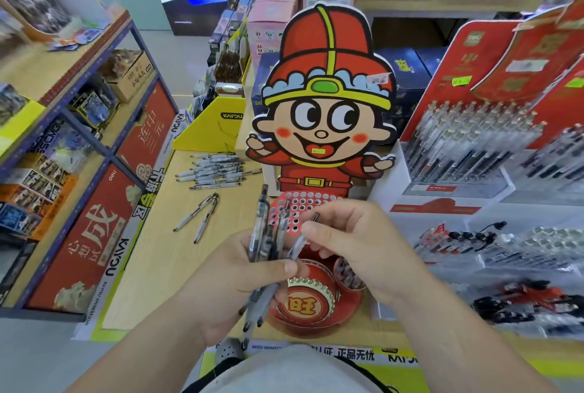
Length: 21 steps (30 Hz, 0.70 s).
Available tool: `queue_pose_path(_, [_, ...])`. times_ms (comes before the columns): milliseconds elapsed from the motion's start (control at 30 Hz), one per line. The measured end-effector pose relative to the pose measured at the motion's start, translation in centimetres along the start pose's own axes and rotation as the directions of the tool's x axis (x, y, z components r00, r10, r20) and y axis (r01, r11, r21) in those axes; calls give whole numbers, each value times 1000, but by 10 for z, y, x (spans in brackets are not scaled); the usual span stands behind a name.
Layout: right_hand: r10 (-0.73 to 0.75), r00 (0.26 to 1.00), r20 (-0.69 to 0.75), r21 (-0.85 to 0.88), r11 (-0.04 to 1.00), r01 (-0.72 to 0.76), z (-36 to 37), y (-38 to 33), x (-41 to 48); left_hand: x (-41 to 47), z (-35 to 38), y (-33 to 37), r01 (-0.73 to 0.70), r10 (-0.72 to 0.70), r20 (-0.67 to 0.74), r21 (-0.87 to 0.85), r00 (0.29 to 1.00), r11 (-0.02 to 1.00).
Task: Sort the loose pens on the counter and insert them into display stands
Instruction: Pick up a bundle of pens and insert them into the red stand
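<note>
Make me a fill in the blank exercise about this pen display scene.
The left hand grips a bundle of dark clear-barrelled ___.
The right hand pinches one clear pen by the red stand dotted with round ___.
The big cardboard cartoon figure wears a red and yellow ___.
Answers: pens; holes; hat.

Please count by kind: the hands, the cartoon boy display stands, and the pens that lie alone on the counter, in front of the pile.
Hands: 2, the left hand and the right hand
Cartoon boy display stand: 1
Pens lying apart from the pile: 2
Total: 5
</note>
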State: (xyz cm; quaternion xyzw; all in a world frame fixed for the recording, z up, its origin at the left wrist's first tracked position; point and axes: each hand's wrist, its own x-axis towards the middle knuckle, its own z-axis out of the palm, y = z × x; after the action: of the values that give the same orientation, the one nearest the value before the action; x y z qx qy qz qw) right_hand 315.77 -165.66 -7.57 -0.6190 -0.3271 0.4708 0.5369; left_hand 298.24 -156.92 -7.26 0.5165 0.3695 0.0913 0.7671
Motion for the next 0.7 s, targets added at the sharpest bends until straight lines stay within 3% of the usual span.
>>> queue_pose_path(233, [25,999,-37,8,1000,-25,2,4,-5,1,-1,-4,27,-26,-53,24,998,999])
queue_pose_path(367, [-72,975,-210,82,992,91,-13,-9,2,7,-10,-3,33,-57,-183,-131,981,991])
queue_pose_path(533, [-331,876,-351,-265,932,246,-34,-19,19,9,-29,-8,34,-110,-258,-283,960,959])
queue_pose_path(700, [-407,893,-191,-645,738,198,-19,4,34,10,-37,-19,43,-135,-242,-352,961,935])
